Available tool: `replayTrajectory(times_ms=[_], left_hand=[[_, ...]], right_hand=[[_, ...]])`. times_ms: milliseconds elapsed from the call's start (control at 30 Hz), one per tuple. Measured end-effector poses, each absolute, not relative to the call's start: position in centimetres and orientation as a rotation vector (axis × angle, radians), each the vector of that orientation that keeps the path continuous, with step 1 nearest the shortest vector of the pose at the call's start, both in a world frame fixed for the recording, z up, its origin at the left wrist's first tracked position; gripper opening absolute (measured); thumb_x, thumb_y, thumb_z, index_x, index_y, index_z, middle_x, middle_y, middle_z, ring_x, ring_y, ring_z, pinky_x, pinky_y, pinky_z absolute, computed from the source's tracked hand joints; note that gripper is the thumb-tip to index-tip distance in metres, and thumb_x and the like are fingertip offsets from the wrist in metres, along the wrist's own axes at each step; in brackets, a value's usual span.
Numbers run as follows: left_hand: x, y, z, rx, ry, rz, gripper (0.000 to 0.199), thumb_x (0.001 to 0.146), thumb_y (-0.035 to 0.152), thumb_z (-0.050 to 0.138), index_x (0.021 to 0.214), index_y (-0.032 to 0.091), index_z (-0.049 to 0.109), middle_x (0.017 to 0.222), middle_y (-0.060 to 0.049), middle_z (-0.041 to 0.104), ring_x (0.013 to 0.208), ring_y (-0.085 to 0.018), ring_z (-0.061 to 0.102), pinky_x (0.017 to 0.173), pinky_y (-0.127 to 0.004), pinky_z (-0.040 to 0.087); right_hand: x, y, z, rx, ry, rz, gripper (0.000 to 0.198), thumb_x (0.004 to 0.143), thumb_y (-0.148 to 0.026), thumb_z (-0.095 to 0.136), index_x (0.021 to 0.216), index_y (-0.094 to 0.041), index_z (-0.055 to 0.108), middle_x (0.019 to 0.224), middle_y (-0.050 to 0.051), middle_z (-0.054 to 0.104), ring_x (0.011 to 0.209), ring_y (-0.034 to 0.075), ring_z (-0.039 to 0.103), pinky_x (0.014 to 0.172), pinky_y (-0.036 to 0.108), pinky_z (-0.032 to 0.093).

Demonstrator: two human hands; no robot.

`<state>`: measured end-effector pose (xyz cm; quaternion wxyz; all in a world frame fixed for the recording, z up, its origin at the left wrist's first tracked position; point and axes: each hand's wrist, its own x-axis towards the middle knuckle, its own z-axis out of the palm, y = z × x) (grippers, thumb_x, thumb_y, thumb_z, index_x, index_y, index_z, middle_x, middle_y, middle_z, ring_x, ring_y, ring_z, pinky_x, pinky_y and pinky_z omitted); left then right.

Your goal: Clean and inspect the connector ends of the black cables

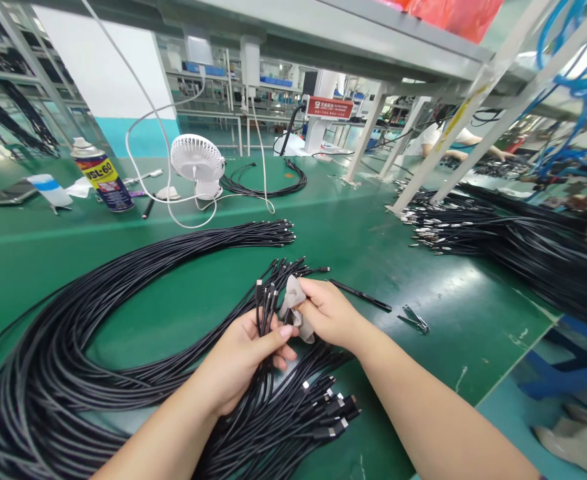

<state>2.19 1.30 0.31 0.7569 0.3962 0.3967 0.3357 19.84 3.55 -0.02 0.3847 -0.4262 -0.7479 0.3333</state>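
My left hand [253, 350] is closed around a few black cables [266, 303], their connector ends sticking up above the fingers. Pinched in my right hand [330, 310] is a crumpled grey cloth [294, 303], right beside those connectors; whether it touches them I cannot tell. Beneath and around both hands lies a big curved bundle of black cables [48, 360] on the green tabletop. A group of connector ends [330, 407] points right, just below my hands. Another row of cable ends [273, 232] lies farther back.
Right of my hands lie black tweezers [360, 295] and a nail clipper [414, 319]. Behind stand a white fan [197, 160] and a spray can [104, 177]. More black cables [513, 247] fill the right side by the shelf posts. A co-worker's arms [466, 148] show beyond.
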Motion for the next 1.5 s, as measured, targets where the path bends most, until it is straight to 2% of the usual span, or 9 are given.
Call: replayTrajectory(times_ms=[133, 367, 533, 767, 867, 967, 1133, 1300, 1500], left_hand=[[2.5, 1.4, -0.3, 0.928, 0.935, 0.755, 0.033, 0.069, 0.038, 0.077, 0.082, 0.015, 0.057, 0.068, 0.000, 0.065, 0.050, -0.008, 0.055, 0.046, -0.020, 0.042], [2.5, 1.6, -0.5, 0.909, 0.931, 0.726, 0.024, 0.077, 0.033, 0.071, 0.077, 0.014, 0.056, 0.055, 0.004, 0.057, 0.041, -0.004, 0.042, 0.039, -0.016, 0.034], [2.3, 1.6, -0.4, 0.895, 0.921, 0.711, 0.026, 0.076, 0.035, 0.071, 0.072, 0.014, 0.055, 0.050, 0.005, 0.054, 0.039, -0.004, 0.040, 0.038, -0.017, 0.032], [2.1, 1.6, -0.3, 0.855, 0.861, 0.724, 0.029, 0.073, 0.037, 0.073, 0.067, 0.014, 0.057, 0.050, 0.004, 0.053, 0.038, -0.004, 0.039, 0.038, -0.017, 0.031], [2.2, 1.7, -0.3, 0.884, 0.853, 0.733, 0.033, 0.073, 0.039, 0.073, 0.061, 0.014, 0.056, 0.050, 0.003, 0.053, 0.038, -0.005, 0.041, 0.039, -0.018, 0.034], [2.3, 1.7, -0.2, 0.892, 0.848, 0.749, 0.032, 0.072, 0.038, 0.074, 0.060, 0.014, 0.057, 0.049, 0.003, 0.053, 0.040, -0.007, 0.044, 0.039, -0.018, 0.034], [2.3, 1.6, 0.0, 0.875, 0.839, 0.719, 0.032, 0.071, 0.037, 0.075, 0.059, 0.013, 0.057, 0.048, 0.002, 0.053, 0.041, -0.006, 0.044, 0.039, -0.017, 0.032], [2.3, 1.6, -0.1, 0.880, 0.849, 0.695, 0.034, 0.073, 0.039, 0.072, 0.059, 0.013, 0.056, 0.047, 0.002, 0.052, 0.039, -0.006, 0.043, 0.040, -0.019, 0.032], [2.2, 1.6, -0.5, 0.784, 0.844, 0.740, 0.032, 0.074, 0.037, 0.071, 0.061, 0.014, 0.053, 0.049, 0.004, 0.051, 0.037, -0.003, 0.036, 0.040, -0.018, 0.026]], right_hand=[[19.5, 3.4, -0.5, -1.148, -2.010, 0.572, 0.017, 0.086, -0.016, 0.040, 0.069, -0.020, 0.044, 0.067, 0.001, 0.048, 0.063, 0.014, 0.043, 0.061, 0.027, 0.032], [19.1, 3.5, -1.3, -1.260, -2.051, 0.348, 0.012, 0.082, -0.016, 0.043, 0.071, -0.022, 0.041, 0.069, 0.002, 0.049, 0.062, 0.017, 0.041, 0.061, 0.029, 0.032], [19.8, 4.2, -0.9, -1.342, -1.904, 0.327, 0.018, 0.088, -0.019, 0.039, 0.070, -0.022, 0.041, 0.069, 0.003, 0.050, 0.064, 0.016, 0.044, 0.062, 0.028, 0.035], [20.3, 3.6, 0.1, -1.160, -1.928, 0.755, 0.026, 0.095, -0.032, 0.039, 0.078, -0.018, 0.054, 0.069, 0.001, 0.056, 0.061, 0.012, 0.051, 0.058, 0.024, 0.042], [19.8, 3.3, -0.1, -1.007, -1.762, 1.222, 0.021, 0.088, -0.037, 0.055, 0.084, -0.017, 0.055, 0.075, 0.001, 0.059, 0.064, 0.012, 0.055, 0.061, 0.025, 0.044], [19.3, 3.3, -0.4, -0.941, -1.584, 1.485, 0.032, 0.074, -0.042, 0.072, 0.082, -0.017, 0.054, 0.076, 0.001, 0.059, 0.068, 0.013, 0.058, 0.065, 0.026, 0.047], [19.2, 3.6, -0.7, -0.971, -1.520, 1.522, 0.039, 0.073, -0.051, 0.071, 0.081, -0.016, 0.057, 0.072, 0.001, 0.060, 0.062, 0.012, 0.056, 0.059, 0.025, 0.045], [19.1, 3.6, -1.2, -1.052, -1.470, 1.431, 0.031, 0.081, -0.045, 0.064, 0.079, -0.015, 0.060, 0.068, 0.000, 0.057, 0.058, 0.009, 0.051, 0.055, 0.022, 0.040], [18.8, 3.6, -1.2, -0.941, -1.452, 1.571, 0.033, 0.068, -0.038, 0.077, 0.084, -0.016, 0.058, 0.076, 0.000, 0.061, 0.066, 0.012, 0.059, 0.063, 0.025, 0.048]])
